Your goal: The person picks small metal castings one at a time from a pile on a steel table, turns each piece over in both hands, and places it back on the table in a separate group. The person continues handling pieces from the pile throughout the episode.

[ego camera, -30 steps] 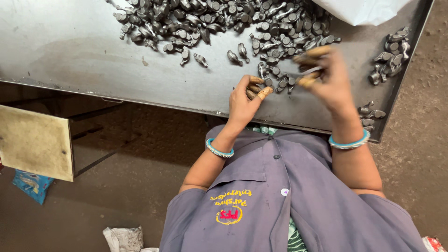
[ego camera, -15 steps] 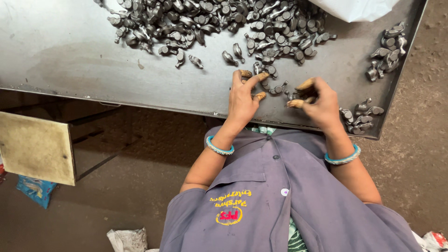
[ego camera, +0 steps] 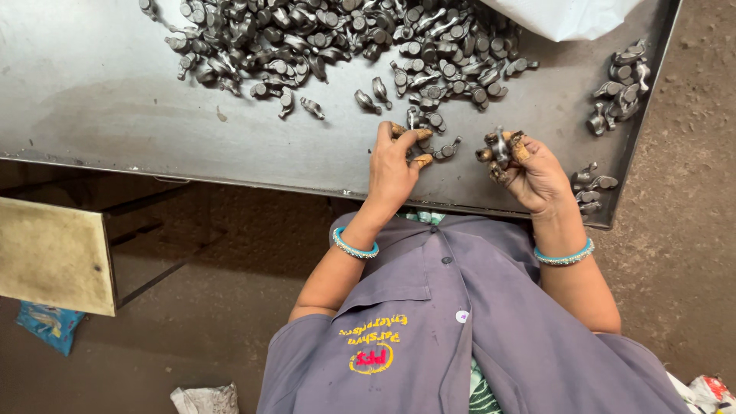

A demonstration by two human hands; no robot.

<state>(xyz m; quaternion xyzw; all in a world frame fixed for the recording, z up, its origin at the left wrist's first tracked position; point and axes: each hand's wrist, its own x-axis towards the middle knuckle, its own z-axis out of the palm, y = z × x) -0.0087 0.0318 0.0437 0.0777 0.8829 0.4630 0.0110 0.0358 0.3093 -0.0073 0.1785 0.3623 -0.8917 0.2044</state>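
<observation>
Head view: right hand [ego camera: 533, 172] at three o'clock pinches a small metal part [ego camera: 500, 145] upright between curled fingertips. Left hand [ego camera: 396, 165] at centre rests half-curled on the steel tray [ego camera: 115, 115], fingertips touching loose parts [ego camera: 429, 123] at the pile's [ego camera: 345, 34] six o'clock edge; grip there unclear

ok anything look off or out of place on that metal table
Nothing looks spilled or broken. The oddest spot is a few forged metal parts lying right at the steel table's near right corner, beside the right hand gripping another part, apart from the main pile and close to the lip.
</observation>
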